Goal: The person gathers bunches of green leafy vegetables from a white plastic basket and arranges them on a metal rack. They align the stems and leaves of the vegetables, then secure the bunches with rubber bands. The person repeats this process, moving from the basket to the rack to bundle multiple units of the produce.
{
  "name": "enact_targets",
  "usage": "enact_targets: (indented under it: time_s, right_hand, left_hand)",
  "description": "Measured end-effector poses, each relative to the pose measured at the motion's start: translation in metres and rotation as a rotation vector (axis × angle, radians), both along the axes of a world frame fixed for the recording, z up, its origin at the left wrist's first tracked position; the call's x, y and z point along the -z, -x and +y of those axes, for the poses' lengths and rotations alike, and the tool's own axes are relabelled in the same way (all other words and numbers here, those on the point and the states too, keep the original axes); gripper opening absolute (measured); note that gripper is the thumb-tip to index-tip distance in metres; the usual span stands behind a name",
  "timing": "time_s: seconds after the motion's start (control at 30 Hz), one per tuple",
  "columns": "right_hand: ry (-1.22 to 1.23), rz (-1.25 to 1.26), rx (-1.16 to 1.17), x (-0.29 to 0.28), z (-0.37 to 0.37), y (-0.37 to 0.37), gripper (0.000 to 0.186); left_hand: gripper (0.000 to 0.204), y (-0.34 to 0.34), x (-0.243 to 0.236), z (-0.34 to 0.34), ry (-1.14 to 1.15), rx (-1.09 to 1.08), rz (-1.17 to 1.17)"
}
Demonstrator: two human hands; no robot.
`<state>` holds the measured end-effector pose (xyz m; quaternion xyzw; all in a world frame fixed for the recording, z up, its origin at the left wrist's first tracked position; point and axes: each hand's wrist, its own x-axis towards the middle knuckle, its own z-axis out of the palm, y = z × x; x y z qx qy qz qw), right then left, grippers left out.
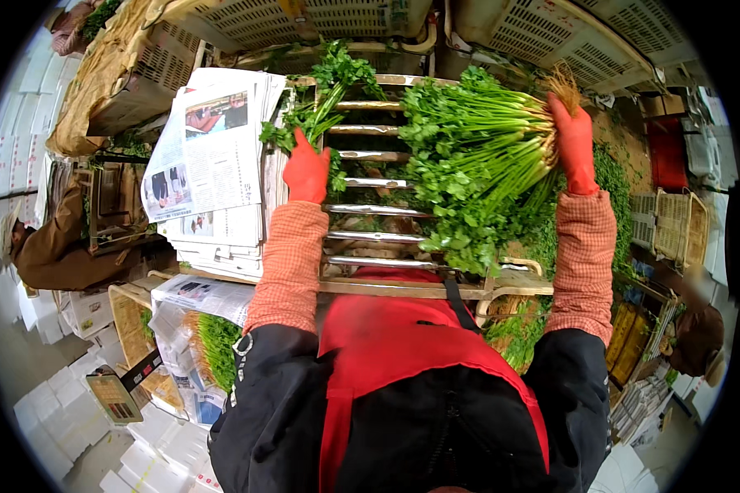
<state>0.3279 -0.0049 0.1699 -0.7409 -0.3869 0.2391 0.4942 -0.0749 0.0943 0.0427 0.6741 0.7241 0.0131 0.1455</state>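
Note:
A large bunch of coriander (pixel 501 140) lies across the right side of a slatted metal rack (pixel 376 210), leaves to the left and pale stem ends to the right. My right hand (pixel 575 141), in a red glove, is closed round its root end, with brown roots (pixel 562 85) sticking out above the fingers. On the rack's left side are a few loose coriander sprigs (pixel 330 107). My left hand (pixel 306 171), also red-gloved, is at these sprigs with the index finger stretched out and the thumb apart. Some leaves lie under and beside that hand.
A stack of newspapers (pixel 210 156) lies left of the rack. Plastic crates (pixel 321 25) stand along the far side. More greens (pixel 216 349) lie beside newspaper at lower left. A small scale display (pixel 113 398) stands there too. Other people (pixel 66 238) are at both sides.

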Motion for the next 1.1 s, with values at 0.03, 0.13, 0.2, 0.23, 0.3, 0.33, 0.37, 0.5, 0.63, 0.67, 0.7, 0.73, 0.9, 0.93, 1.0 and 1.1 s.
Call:
enact_targets:
  time_s: [0.03, 0.13, 0.2, 0.23, 0.3, 0.33, 0.37, 0.5, 0.63, 0.67, 0.7, 0.73, 0.9, 0.93, 1.0, 1.1]
  right_hand:
    - [0.016, -0.079, 0.025, -0.007, -0.001, -0.006, 0.039]
    - [-0.095, -0.289, 0.05, -0.033, -0.004, -0.034, 0.039]
    - [-0.175, -0.469, 0.074, -0.074, -0.02, -0.041, 0.037]
    - [-0.231, -0.53, 0.084, -0.087, -0.024, -0.042, 0.036]
    - [-0.315, -0.572, 0.125, -0.109, -0.032, -0.032, 0.034]
    - [-0.375, -0.508, 0.101, -0.11, -0.036, -0.046, 0.031]
    - [-0.344, -0.315, 0.131, -0.106, -0.036, -0.06, 0.033]
    - [0.062, -0.709, 0.111, -0.044, -0.027, -0.141, 0.044]
    - [-0.143, -0.603, 0.133, -0.051, -0.027, -0.103, 0.044]
    - [-0.08, -0.663, 0.142, -0.055, -0.028, -0.103, 0.043]
    - [-0.113, -0.607, 0.137, -0.058, -0.032, -0.092, 0.04]
    - [-0.121, -0.584, 0.147, -0.064, -0.041, -0.087, 0.039]
    - [-0.161, -0.441, 0.074, -0.087, -0.052, -0.042, 0.037]
    - [-0.146, -0.404, 0.039, -0.096, -0.053, -0.028, 0.037]
    - [-0.013, -0.34, -0.079, -0.115, -0.054, 0.0, 0.035]
    - [0.137, -0.024, -0.325, -0.124, -0.051, 0.025, 0.034]
  left_hand:
    - [0.06, 0.003, 0.017, -0.005, -0.016, 0.004, 0.012]
    - [0.045, 0.017, 0.054, 0.013, -0.08, 0.064, 0.066]
    - [0.028, 0.012, 0.065, 0.027, -0.154, 0.136, 0.028]
    - [0.025, 0.015, 0.06, 0.039, -0.106, 0.131, 0.067]
    - [0.033, 0.02, 0.048, 0.068, -0.123, 0.054, 0.044]
    - [0.036, 0.019, 0.033, 0.08, -0.225, 0.096, -0.057]
    - [0.038, 0.021, 0.026, 0.099, -0.393, 0.167, -0.259]
    - [0.065, -0.022, -0.038, 0.111, -0.122, -0.147, -1.458]
    - [0.076, -0.001, -0.001, 0.089, -0.145, -0.094, -1.064]
    - [0.068, -0.008, -0.007, 0.067, -0.145, -0.012, -0.851]
    - [0.062, -0.01, -0.012, 0.05, -0.144, 0.044, -0.683]
    - [0.055, -0.015, -0.005, 0.037, -0.177, 0.089, -0.735]
    - [0.041, -0.063, -0.06, -0.006, -0.062, 0.304, -1.057]
    - [0.042, -0.08, -0.09, -0.014, -0.064, 0.35, -1.16]
    - [0.052, -0.106, -0.131, -0.012, -0.244, 0.579, -1.196]
    - [0.065, -0.135, -0.156, -0.013, -0.062, 0.838, -1.246]
